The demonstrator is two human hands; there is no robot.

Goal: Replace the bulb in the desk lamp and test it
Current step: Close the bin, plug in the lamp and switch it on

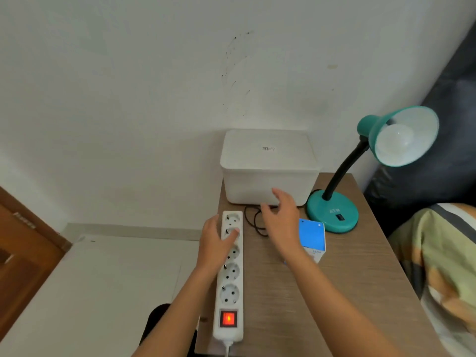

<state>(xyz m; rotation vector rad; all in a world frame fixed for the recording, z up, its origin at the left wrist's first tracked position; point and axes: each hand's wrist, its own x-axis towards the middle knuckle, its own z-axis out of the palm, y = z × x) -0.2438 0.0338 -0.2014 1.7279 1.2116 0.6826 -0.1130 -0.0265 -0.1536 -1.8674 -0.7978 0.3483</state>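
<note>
A teal desk lamp [332,211] stands at the table's back right, its black neck bent so the shade faces me. An unlit white bulb [398,140] sits in the shade. A white power strip [230,274] lies along the table's left edge, its red switch [228,318] glowing. My left hand [215,243] rests on the strip's far end, fingers over a socket. Above the lamp's black cord [253,220], my right hand [280,217] hovers with its fingers spread and nothing in it. A blue and white bulb box [313,238] stands just right of that hand.
A white lidded plastic box [268,166] stands against the wall at the back of the wooden table [322,292]. A bed with a striped cover [443,258] borders the table on the right. A brown door [23,253] is at far left.
</note>
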